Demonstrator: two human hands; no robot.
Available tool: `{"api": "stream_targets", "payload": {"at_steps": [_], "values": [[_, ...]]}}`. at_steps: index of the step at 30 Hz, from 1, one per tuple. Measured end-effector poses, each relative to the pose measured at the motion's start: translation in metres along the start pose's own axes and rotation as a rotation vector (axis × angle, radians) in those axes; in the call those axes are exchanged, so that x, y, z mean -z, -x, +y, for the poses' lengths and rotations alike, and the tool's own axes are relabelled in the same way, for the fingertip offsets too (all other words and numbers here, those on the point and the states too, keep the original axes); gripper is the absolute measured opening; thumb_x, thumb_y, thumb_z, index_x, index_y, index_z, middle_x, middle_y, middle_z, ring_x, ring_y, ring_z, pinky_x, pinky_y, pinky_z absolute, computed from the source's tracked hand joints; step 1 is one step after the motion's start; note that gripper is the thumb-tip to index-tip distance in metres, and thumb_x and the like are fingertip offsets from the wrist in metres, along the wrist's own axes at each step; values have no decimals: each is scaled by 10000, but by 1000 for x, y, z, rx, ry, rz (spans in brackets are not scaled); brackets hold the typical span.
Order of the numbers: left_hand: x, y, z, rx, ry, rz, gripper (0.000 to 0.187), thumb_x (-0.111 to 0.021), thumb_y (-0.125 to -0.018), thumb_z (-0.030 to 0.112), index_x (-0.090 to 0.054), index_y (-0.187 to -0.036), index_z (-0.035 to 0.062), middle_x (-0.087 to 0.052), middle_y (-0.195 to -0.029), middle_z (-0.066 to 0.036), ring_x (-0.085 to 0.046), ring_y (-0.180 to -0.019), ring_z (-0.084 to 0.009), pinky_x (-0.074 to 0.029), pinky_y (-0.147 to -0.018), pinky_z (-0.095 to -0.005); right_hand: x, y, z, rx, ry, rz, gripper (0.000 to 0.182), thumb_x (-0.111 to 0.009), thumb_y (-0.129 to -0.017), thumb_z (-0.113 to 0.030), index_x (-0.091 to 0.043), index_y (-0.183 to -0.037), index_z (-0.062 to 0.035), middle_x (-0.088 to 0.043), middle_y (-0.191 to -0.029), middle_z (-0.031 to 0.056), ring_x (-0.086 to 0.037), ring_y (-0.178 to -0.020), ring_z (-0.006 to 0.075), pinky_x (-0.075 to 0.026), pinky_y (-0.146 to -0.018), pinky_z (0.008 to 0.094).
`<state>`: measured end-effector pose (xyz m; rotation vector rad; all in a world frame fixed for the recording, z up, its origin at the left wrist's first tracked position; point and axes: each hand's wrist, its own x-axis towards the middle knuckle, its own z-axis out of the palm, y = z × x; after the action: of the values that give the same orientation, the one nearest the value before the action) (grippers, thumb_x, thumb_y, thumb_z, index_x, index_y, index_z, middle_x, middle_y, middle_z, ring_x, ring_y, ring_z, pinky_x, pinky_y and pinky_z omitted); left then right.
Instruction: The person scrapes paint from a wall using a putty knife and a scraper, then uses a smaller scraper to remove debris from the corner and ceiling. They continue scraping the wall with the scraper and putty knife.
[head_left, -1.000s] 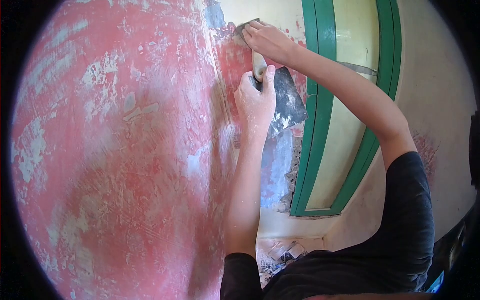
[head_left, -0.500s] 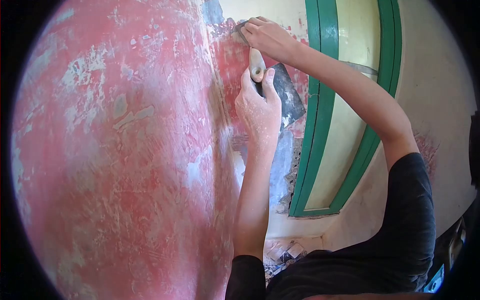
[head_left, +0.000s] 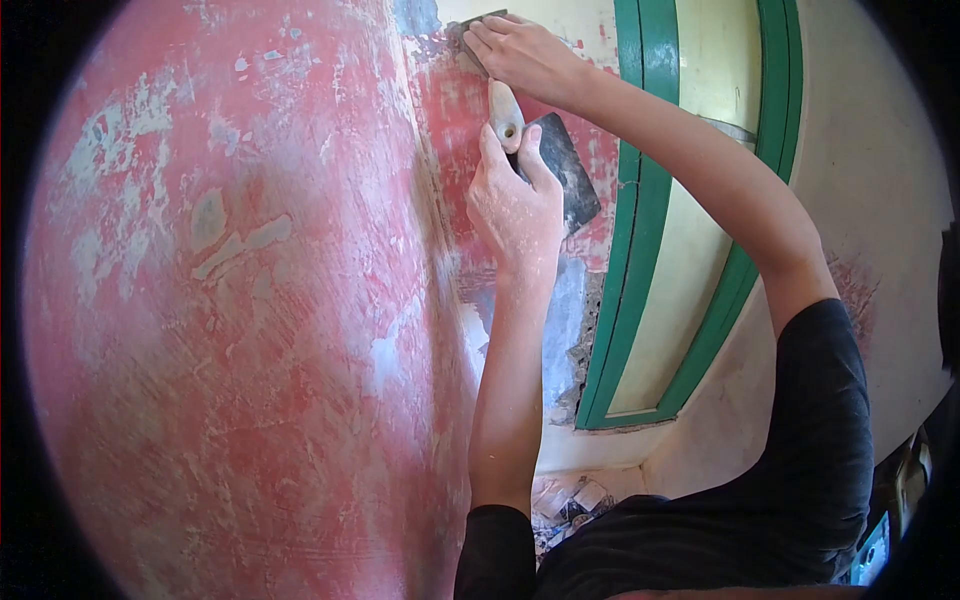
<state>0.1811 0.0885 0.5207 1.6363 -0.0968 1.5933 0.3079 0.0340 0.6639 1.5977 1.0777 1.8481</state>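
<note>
My left hand [head_left: 515,205] is closed low on the wall beside the green frame. A wide putty knife is in it, its dark rectangular blade [head_left: 570,180] sticking out to the right past my thumb. Between thumb and forefinger shows the end of a pale handle [head_left: 507,115] with a hole in it; it runs up towards my right hand. Higher up, my right hand [head_left: 525,60] grips a scraper [head_left: 475,42], fingers bent over its dark flat blade. That blade lies at the wall, where red paint [head_left: 445,100] borders a cream area.
To the left, a large wall [head_left: 250,350] with worn red paint and pale patches bulges close. A green frame [head_left: 645,200] with cream panels stands to the right. Rubble [head_left: 570,505] lies on the floor below. Bare grey patches [head_left: 565,330] show beneath my hands.
Both hands and their tools have shifted slightly up and to the left along the wall. Neither hand has let go of its tool.
</note>
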Motion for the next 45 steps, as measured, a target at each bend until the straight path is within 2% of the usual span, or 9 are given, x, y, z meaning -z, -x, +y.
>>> {"api": "stream_targets", "payload": {"at_steps": [2,6,15,19,27,31,37,41,45], "values": [[-4,-16,-5,-21,4,31,319,-624,-983,299,-641,-988,-20,-675,-859,-298,-655,-830,-492,-484,-701,-553,-2,-17,6,-2,-41,125,151,-644,-804,-114,-665,-910,-9,-700,-864,91,-698,-953,232,-558,-818,343],[8,-40,4,-15,34,102,333,-617,-984,305,-652,-947,-24,-676,-858,-297,-655,-830,-495,-487,-709,-553,10,-44,13,14,-135,84,79,-648,-792,-106,-677,-815,-36,-701,-861,87,-698,-944,233,-557,-815,350],[8,-13,3,13,-14,22,340,-598,-996,323,-638,-1017,-13,-692,-845,-273,-675,-815,-481,-503,-698,-539,4,-12,3,47,34,133,158,-632,-824,-115,-662,-944,-16,-701,-909,89,-690,-953,220,-540,-865,336],[11,-18,10,8,-3,34,350,-597,-998,321,-634,-998,-27,-693,-845,-268,-676,-808,-479,-502,-695,-538,9,-15,8,24,-72,53,155,-637,-823,-120,-648,-935,-13,-700,-920,94,-686,-958,223,-535,-869,342],[8,-25,15,19,79,68,351,-602,-992,311,-629,-966,-38,-683,-818,-272,-672,-809,-477,-494,-698,-545,-3,-25,13,24,-72,121,136,-644,-792,-110,-630,-895,-21,-683,-888,75,-674,-924,233,-535,-835,347],[12,-16,10,30,34,-15,304,-600,-976,259,-623,-976,-45,-671,-832,-305,-660,-823,-500,-486,-719,-561,-5,-17,8,54,-84,142,145,-646,-780,-100,-631,-898,-18,-682,-890,75,-670,-924,237,-532,-833,351],[16,-36,12,56,51,40,309,-604,-981,275,-630,-1017,-32,-683,-860,-294,-660,-858,-499,-488,-746,-557,10,-39,12,53,-78,-10,133,-639,-798,-113,-633,-901,-28,-678,-883,71,-670,-941,229,-533,-837,347],[19,-5,10,44,-43,-52,244,-559,-1011,212,-578,-1018,-31,-706,-874,-258,-702,-836,-442,-531,-719,-529,-5,-10,-3,44,-46,125,142,-634,-810,-130,-637,-907,-27,-677,-876,74,-668,-952,231,-527,-849,355],[10,-27,-1,48,-62,-10,307,-597,-981,268,-628,-1009,-36,-686,-855,-290,-666,-845,-486,-487,-740,-567,-11,-32,4,18,5,188,121,-629,-811,-133,-641,-883,-37,-676,-852,64,-669,-952,222,-533,-846,357]]}}
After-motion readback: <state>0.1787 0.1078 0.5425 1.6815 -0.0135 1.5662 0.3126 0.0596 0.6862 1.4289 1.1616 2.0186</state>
